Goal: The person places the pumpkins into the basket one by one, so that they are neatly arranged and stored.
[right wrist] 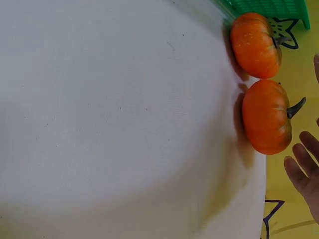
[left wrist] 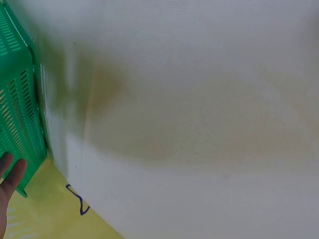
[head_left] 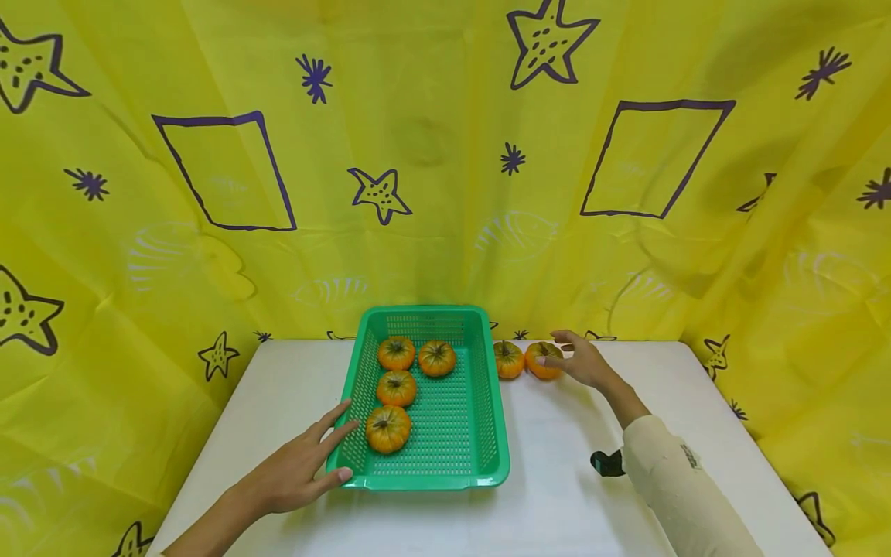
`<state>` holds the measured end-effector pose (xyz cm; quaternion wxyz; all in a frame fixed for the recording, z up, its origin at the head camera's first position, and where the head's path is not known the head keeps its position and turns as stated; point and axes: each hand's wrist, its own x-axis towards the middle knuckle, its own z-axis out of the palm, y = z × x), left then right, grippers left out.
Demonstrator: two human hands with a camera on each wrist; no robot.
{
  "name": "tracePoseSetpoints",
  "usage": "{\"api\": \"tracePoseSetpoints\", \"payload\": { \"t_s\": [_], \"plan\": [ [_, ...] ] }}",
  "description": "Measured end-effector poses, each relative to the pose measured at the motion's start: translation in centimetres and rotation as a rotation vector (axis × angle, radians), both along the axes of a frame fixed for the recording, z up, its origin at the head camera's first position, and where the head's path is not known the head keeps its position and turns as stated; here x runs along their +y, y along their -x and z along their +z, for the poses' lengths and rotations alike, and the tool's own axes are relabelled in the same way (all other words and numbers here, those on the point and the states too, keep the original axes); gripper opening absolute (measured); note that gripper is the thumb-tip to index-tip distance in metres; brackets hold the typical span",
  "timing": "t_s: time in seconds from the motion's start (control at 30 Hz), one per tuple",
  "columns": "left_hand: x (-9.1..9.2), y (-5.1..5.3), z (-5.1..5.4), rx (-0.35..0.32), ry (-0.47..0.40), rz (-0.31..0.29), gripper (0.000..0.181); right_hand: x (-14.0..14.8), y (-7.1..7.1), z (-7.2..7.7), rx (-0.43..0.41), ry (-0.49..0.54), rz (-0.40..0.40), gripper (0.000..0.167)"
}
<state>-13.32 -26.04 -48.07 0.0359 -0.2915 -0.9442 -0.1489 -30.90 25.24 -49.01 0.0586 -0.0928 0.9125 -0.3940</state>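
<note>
A green plastic basket [head_left: 500, 418] with slotted walls holds several small orange pumpkins, the nearest one [head_left: 387, 429] close to its left wall. My left hand [head_left: 292, 468] is at the basket's front left side, fingers spread and fairly straight, seeming to touch the rim. Right of the basket, two more pumpkins stand side by side on the table: one [head_left: 508, 360] against the basket, another [head_left: 543, 360] beside it. My right hand [head_left: 587, 363] hovers around that outer pumpkin [right wrist: 267, 117], fingers apart; the right wrist view shows a gap between fingertips and pumpkin.
The white table [head_left: 557, 480] reaches back to a yellow curtain [head_left: 445, 255] with dark star and frame drawings, which also hangs on both sides. A black object [head_left: 608, 463] shows at the right sleeve [head_left: 678, 480].
</note>
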Motion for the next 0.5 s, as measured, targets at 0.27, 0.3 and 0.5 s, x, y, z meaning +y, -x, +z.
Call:
{"api": "tracePoseSetpoints", "payload": {
  "t_s": [0.27, 0.3, 0.5],
  "plan": [
    [-0.2, 0.0, 0.0, 0.021, 0.016, -0.002, 0.07, -0.5, 0.3, -0.9, -0.001, -0.041, 0.03, 0.091],
    [-0.2, 0.0, -0.1, 0.027, 0.017, -0.005, 0.071, -0.6, 0.3, -1.0, 0.003, -0.044, 0.03, 0.092],
    [-0.2, 0.2, 0.0, -0.002, 0.016, 0.001, 0.075, -0.6, 0.5, -1.6, 0.022, -0.064, 0.01, 0.091]
  ]
}}
